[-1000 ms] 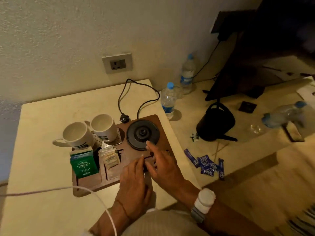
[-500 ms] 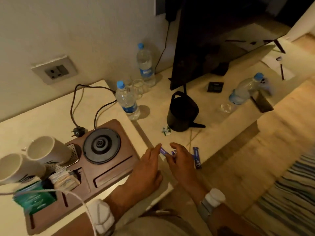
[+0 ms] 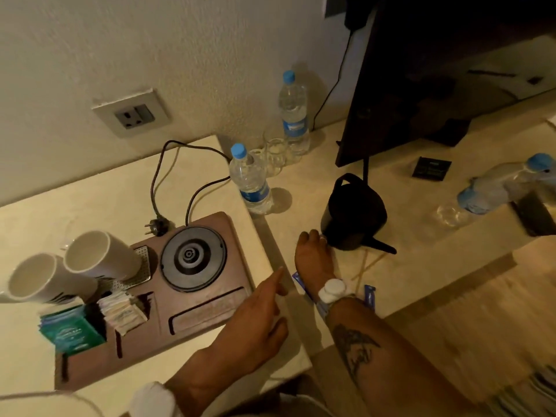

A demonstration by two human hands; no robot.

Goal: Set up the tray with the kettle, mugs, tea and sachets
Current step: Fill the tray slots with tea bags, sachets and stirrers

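The right hand (image 3: 314, 255) lies palm down on the lower counter (image 3: 406, 266), its fingers reaching to the foot of the black kettle (image 3: 355, 215); whether they grasp anything, I cannot tell. The left hand (image 3: 258, 308) hovers over the tray's (image 3: 144, 365) right edge, fingers loose and holding nothing. The kettle stands well apart from its round base (image 3: 193, 259), which sits near the tray's back right corner. Both mugs (image 3: 72, 272) lie tipped at the tray's left side, the green tea packets (image 3: 72, 329) and pale sachets (image 3: 125, 311) in slots along the front. Blue sachets (image 3: 369, 296) lie under and beside the right wrist.

The step in hand seems to be fetching the kettle (its handle faces the wall). Best to take it by the handle, lift clear of the raised counter's edge, and lower it straight onto the base.
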